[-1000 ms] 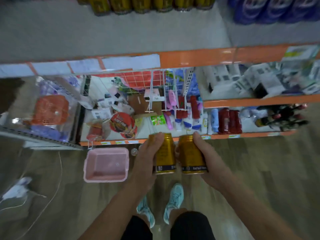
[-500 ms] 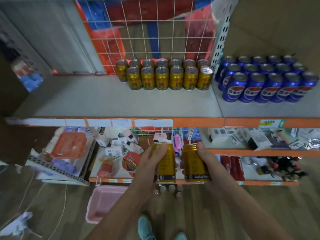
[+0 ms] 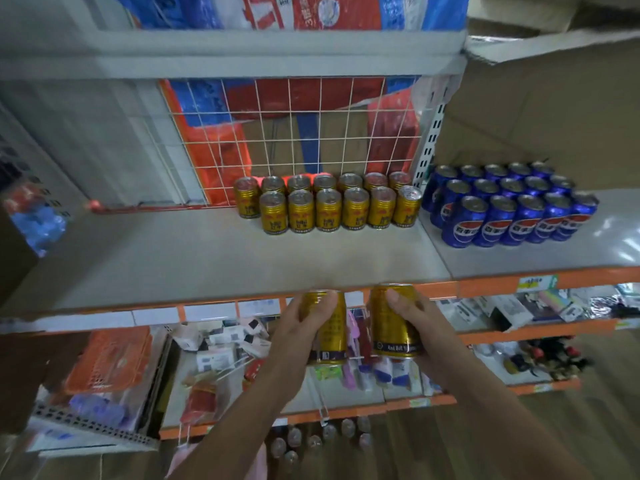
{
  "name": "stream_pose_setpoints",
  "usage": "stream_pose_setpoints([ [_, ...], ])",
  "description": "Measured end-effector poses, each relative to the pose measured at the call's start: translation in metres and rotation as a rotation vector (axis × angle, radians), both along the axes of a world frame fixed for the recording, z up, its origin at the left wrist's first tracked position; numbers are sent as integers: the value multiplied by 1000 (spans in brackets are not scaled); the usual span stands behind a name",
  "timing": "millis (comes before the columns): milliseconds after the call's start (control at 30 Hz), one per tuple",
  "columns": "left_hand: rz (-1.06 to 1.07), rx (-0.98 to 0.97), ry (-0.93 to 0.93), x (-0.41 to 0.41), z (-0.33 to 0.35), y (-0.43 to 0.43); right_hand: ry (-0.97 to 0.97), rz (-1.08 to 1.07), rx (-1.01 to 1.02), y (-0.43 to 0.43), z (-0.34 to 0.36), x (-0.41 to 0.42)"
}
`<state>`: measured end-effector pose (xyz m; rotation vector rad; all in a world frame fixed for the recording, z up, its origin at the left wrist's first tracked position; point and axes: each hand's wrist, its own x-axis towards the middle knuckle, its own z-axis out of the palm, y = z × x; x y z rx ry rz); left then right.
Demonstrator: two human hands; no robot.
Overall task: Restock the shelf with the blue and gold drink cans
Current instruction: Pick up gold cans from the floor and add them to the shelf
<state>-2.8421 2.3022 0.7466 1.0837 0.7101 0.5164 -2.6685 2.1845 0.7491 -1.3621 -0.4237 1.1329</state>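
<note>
since the head has tipped up over the last second, the view has swung from the floor and the lower racks to the stocking shelf, and the two held cans have come up with it. the left hand has its grip wrapped round one gold red bull can, thumb across the front. the right hand grips the second gold can the same way, label facing the camera. they sit side by side, just apart, with their tops about level with the shelf's orange front lip and not over it yet. a second ago they were down by the lower racks, so the lift looks nearly done.

up on the shelf, the gold row stands two deep at the back against the wire grid. the blue pepsi cans are packed just right of it. there's bare shelf in front of and left of the gold ones, so my guess is these two start a new front row. they need a bit more height to clear the lip, then a push forward. main risk i'd say is clipping the lip or bumping the standing cans over.
</note>
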Motion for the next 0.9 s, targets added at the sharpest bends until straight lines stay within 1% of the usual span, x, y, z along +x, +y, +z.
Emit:
stream_pose_setpoints([
  [233, -38, 68, 28, 22, 7, 19, -102, -59, -64, 8, 6, 24],
  [433, 18, 132, 50, 63, 7, 32, -193, -87, -63, 15, 9, 56],
  [533, 24, 172, 69, 87, 3, 38, -260, -70, -70, 26, 10, 84],
  [733, 97, 171, 104, 147, -9, 49, -330, -19, -89, 52, 2, 148],
  [900, 172, 212, 117, 188, -23, 58, -346, 52, -73, 72, -13, 191],
])
